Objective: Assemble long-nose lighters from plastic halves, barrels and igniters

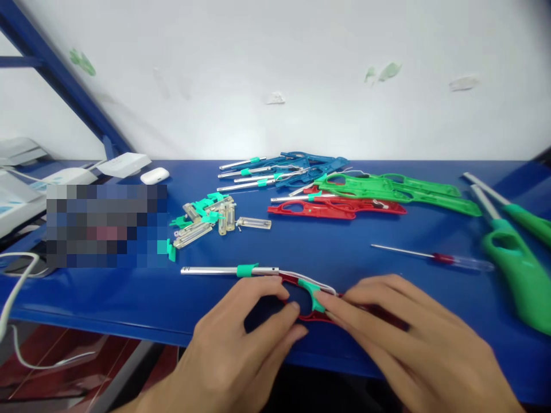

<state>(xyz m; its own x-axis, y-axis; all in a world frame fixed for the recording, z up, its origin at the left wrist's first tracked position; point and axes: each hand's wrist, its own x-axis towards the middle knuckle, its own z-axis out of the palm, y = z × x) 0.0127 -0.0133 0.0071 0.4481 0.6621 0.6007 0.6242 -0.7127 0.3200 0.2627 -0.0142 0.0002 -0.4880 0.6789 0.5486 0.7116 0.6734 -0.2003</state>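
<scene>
A red lighter shell half (pixel 316 317) lies near the table's front edge, partly hidden by my fingers. From its left end sticks a silver metal tube (pixel 210 271) with a turquoise collar (pixel 247 270). A white wire (pixel 316 280) runs along the shell's top. My left hand (pixel 241 338) is closed on the front of the shell, thumb and fingertips at its edges. My right hand (pixel 413 332) grips the rear, its index finger and thumb touching the turquoise trigger (pixel 310 291) inside the shell. What lies under the right palm is hidden.
Clear fuel tanks with turquoise parts (pixel 198 226) lie behind. Further back are blue shells (pixel 314 163), green shells (pixel 400 188) and red shells (pixel 314 210). A screwdriver (pixel 443 258) and green lighters (pixel 516 264) are at right. A white case (pixel 155 175) and a blurred patch are left.
</scene>
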